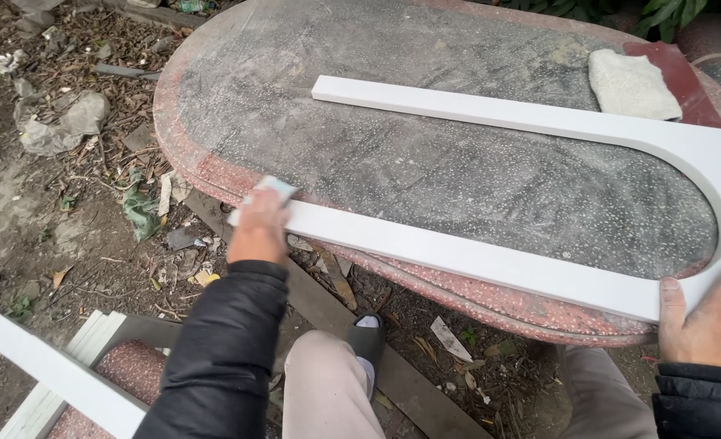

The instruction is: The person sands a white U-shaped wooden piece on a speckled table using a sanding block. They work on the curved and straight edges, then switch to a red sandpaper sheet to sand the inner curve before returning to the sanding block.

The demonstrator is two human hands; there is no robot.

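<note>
A white U-shaped frame [539, 203] is laid flat on an oval speckled stone slab [425, 175]. At nine o'clock, a small sanding block [271, 189] is pressed onto the near arm's end by the left hand [259, 228]. At four o'clock, the curved end is held down by the right hand [710, 317]. A cloth [633, 84] is seen at one o'clock.

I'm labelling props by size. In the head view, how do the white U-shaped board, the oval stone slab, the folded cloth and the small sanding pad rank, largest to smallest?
1. Oval stone slab
2. White U-shaped board
3. Folded cloth, though it lies farther from the camera
4. Sanding pad, mostly covered by the left hand
</note>
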